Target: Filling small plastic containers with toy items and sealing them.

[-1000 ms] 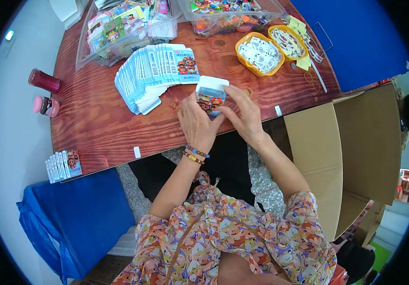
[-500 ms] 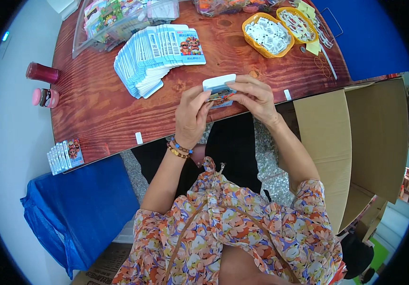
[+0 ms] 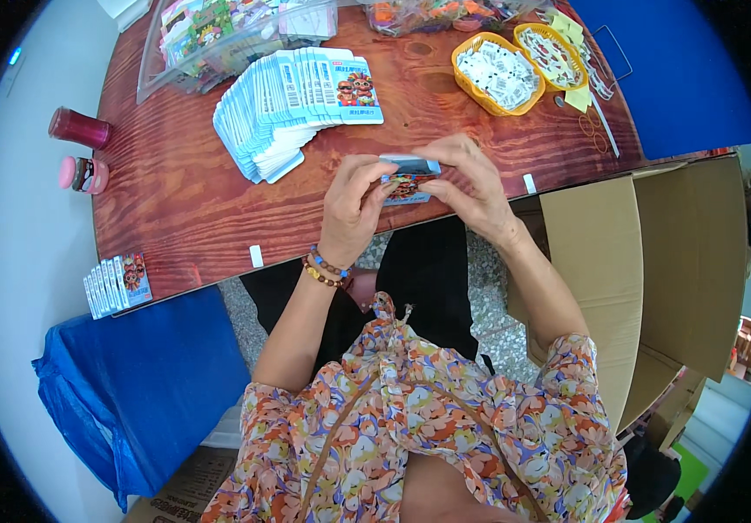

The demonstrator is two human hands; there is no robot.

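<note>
A small light-blue printed carton [image 3: 407, 185] is held up over the near edge of the wood-grained surface [image 3: 175, 209], centrally in front of the person, its upper end toward the far side. The left grip [image 3: 349, 205] is pinching the carton's left side between thumb and fingers; the right grip [image 3: 476, 196] is closed on its right side, thumb low, fingers near the upper end and slightly blurred. Two beaded bracelets [image 3: 328, 266] are noted on the left wrist. Beyond the carton, slightly left, lies a fanned stack of flat blue-and-white cartons [image 3: 284, 105], the rightmost showing cartoon figures. Behind the stack stands a clear plastic bin [image 3: 156, 83] filled with colourful printed pieces. To the far right, two yellow baskets [image 3: 502, 111] sit side by side, holding small, mostly white pieces; rubber bands [image 3: 592, 131] lie near them. At the left edge are a dark-red jar [image 3: 79, 128] and a pink-lidded jar [image 3: 84, 175]; at the near-left corner, a row of printed cartons [image 3: 118, 283] overlaps. An open cardboard box [image 3: 593, 296] stands right of the person.
</note>
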